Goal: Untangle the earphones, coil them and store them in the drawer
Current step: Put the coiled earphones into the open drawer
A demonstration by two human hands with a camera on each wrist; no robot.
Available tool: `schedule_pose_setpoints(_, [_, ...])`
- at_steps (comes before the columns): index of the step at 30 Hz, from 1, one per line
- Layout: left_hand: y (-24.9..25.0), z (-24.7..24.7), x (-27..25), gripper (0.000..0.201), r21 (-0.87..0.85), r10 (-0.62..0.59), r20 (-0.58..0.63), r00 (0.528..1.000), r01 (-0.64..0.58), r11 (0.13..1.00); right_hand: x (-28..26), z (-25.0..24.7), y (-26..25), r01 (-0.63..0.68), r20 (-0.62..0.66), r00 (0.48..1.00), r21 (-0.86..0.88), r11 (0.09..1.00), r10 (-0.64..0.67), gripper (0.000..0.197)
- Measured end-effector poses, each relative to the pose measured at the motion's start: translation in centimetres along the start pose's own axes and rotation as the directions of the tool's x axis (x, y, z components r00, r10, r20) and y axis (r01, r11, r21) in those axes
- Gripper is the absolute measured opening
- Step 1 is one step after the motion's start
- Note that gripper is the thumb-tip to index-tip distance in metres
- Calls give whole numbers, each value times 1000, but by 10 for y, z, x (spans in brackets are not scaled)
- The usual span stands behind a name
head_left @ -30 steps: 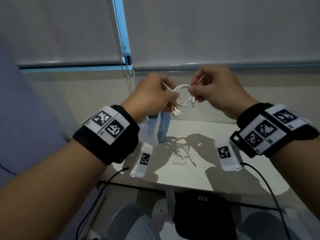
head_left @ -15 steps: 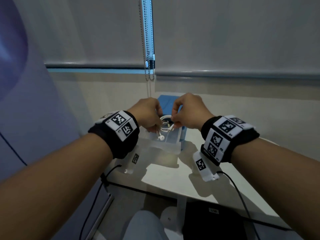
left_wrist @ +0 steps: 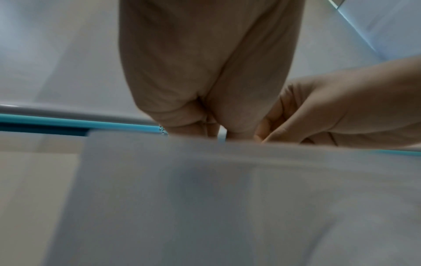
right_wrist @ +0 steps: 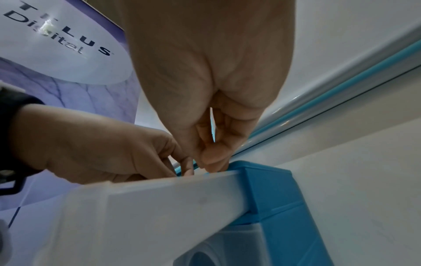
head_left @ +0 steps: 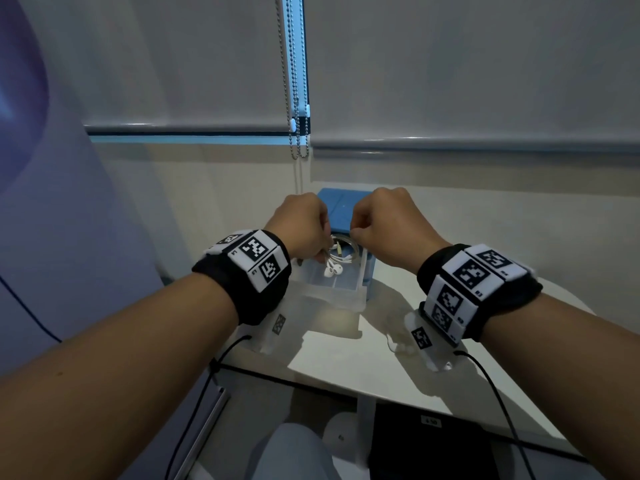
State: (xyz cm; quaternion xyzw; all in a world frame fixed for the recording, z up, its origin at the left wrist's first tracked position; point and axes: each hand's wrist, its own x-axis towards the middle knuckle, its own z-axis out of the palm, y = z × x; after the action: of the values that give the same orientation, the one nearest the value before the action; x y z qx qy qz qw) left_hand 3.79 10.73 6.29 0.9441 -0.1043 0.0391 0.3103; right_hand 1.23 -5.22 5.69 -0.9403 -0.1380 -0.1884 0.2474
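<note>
The left hand [head_left: 302, 226] pinches one side of the coiled earphones [head_left: 341, 252], which hang just over the open drawer [head_left: 332, 284]; the right hand [head_left: 388, 223] pinches the other side. Storing seems underway. Next, lower the coil in and let go together. Only the head view shows the coil; the wrist views show curled fingers behind the drawer wall.
</note>
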Motion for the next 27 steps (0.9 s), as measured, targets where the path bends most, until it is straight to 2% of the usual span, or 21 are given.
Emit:
schedule_pose_setpoints(4, [0,2,0,8,-84,3,-28,1000,-6,996,-3,4,5,-12,20,1000,2,1000,12,24])
schedule_pose_setpoints(7, [1,2,-2,13,-112,10,20,1000,-8,994,-2,4,7,-28,25,999,21,999,28,25])
schedule_pose_setpoints(11, [1,-1,-4,18,9,38,88,995,-39,999,-3,1,9,-21,50,999,0,1000,21,20])
schedule_pose_setpoints(14, [3,-2,-7,19,81,58,77,995,-65,995,-6,2,8,7,111,994,-74,997,1,13])
schedule_pose_setpoints(19, [8,0,-9,17,192,101,41,994,-108,976,-5,7,5,-22,170,984,-142,990,47,16])
schedule_pose_setpoints(23, [9,0,-7,15,214,113,25,993,-116,970,-1,7,0,-54,189,978,-176,983,88,18])
schedule_pose_setpoints(27, [7,-2,-7,13,188,102,42,994,-109,976,-1,5,2,-68,205,974,-130,989,94,19])
